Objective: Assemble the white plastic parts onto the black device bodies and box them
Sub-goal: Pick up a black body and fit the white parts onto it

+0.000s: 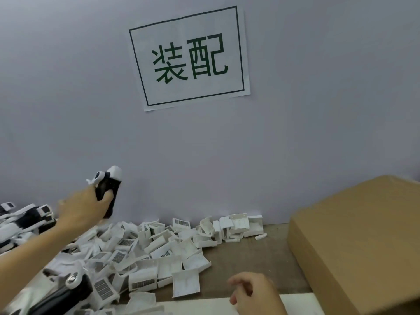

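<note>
Where the grey wall [295, 110] fills most of the view, a white paper sign [189, 57] w/ a dark green border and green characters hangs upper centre. Next in size, a brown cardboard box [363, 242] sits on the desk [250, 264] at right, flaps closed. A heap of white plastic parts [159, 248] spreads across the desk's left and centre, up to the wall, many showing grille faces. More black device bodies [25, 220] w/ white fittings lie piled at far left, another at bottom left. Left hand [84, 210] is raised above the heap, fingers wrapped round a black device body [109, 192] w/ a white cap on top. Right hand [252, 292] hovers low near the box, fingers loosely curled, holding nothing.
</note>
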Available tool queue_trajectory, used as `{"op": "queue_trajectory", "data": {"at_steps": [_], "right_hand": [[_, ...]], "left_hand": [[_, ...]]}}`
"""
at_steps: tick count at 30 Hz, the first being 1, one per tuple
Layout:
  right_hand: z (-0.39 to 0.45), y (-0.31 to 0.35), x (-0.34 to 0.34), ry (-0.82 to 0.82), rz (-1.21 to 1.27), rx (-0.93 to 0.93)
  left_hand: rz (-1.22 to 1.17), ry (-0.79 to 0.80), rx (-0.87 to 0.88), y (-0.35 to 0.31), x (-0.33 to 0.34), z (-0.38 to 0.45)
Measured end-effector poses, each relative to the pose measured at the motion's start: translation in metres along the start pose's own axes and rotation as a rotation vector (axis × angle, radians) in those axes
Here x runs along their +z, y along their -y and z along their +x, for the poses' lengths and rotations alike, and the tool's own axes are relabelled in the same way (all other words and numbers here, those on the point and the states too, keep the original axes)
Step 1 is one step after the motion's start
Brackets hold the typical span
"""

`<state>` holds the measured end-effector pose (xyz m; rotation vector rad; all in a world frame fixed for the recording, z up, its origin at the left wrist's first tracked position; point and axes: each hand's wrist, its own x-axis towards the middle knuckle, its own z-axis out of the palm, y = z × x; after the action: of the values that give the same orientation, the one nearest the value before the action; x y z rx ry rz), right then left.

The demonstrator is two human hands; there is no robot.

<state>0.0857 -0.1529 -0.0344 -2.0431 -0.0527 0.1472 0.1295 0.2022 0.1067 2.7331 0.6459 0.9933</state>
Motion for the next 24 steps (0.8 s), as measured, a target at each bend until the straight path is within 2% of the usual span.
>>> {"op": "queue_trajectory", "data": {"at_steps": [5, 8, 10, 12, 15, 18, 24], "right_hand": [[-0.009, 0.000, 0.007, -0.049, 0.120, -0.054], [-0.011, 0.001, 0.007, -0.100, 0.192, -0.078], [-0.010, 0.002, 0.005, -0.118, 0.275, -0.069], [-0.010, 0.002, 0.005, -0.118, 0.297, -0.084], [-0.007, -0.003, 0.008, -0.103, 0.223, -0.172], [-0.005, -0.006, 0.008, -0.125, 0.164, -0.271], [-0.007, -0.003, 0.013, 0.042, 0.157, -0.412]], "left_hand": [[-1.013, 0.371, -0.427, -0.087, -0.001, -0.087], [-1.305, 0.490, -0.497, -0.121, 0.022, -0.150], [-1.422, 0.518, -0.564, -0.138, 0.039, -0.186], [-1.466, 0.480, -0.617, -0.149, 0.051, -0.210], [-1.413, 0.456, -0.551, -0.153, 0.059, -0.220], [-1.436, 0.420, -0.577, -0.150, 0.064, -0.220], [-1.540, 0.443, -0.450, -0.145, 0.070, -0.223]]}}
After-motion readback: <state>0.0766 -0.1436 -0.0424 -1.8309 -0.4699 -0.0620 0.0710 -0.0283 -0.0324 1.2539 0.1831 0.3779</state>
